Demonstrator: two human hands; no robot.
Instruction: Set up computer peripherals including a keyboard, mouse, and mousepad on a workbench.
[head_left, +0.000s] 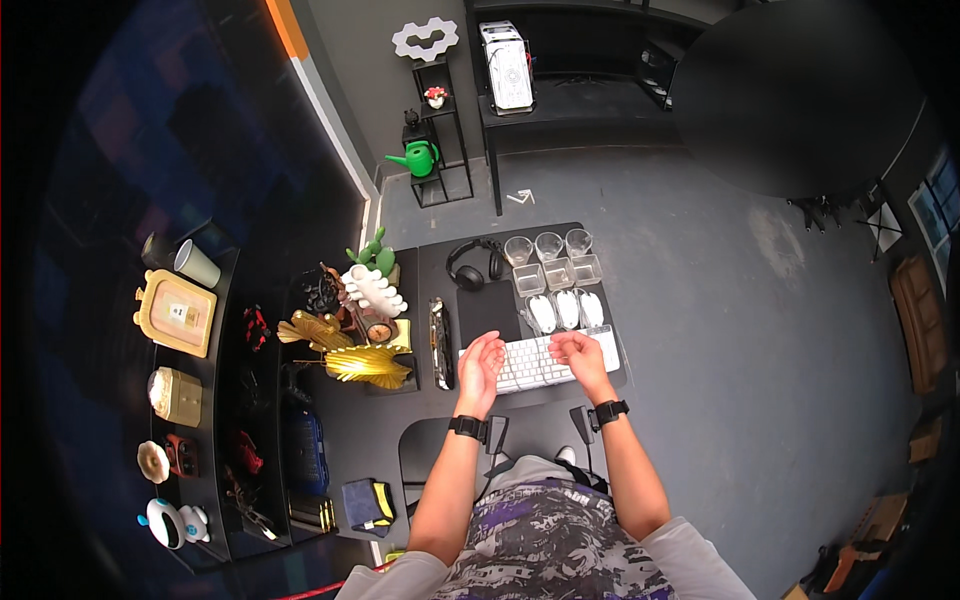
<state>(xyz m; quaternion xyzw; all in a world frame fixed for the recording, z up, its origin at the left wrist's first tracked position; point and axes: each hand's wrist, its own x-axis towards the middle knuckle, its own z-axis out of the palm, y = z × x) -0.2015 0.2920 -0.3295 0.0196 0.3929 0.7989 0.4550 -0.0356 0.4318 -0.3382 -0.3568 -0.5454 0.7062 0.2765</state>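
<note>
A white keyboard (530, 364) lies across the near side of the dark desk. My left hand (482, 368) is over its left end, fingers stretched out and nothing in the palm. Over the right part of the keyboard is my right hand (582, 358), its fingers loosely bent toward the left, with nothing visible in them. Whether either hand touches the keys I cannot tell. Beyond the keyboard sit three white computer mice (566, 311) in a row, beside a black mouse pad (487, 310). Black bands with small dark devices are around both wrists.
Behind the mice stand three clear square containers (557, 272) and three clear cups (548, 246). Black headphones (470, 268) lie at the back left. A dark elongated object (441, 343) lies left of the pad. Gold ornaments (368, 366) and a cactus figure (374, 254) crowd the left side.
</note>
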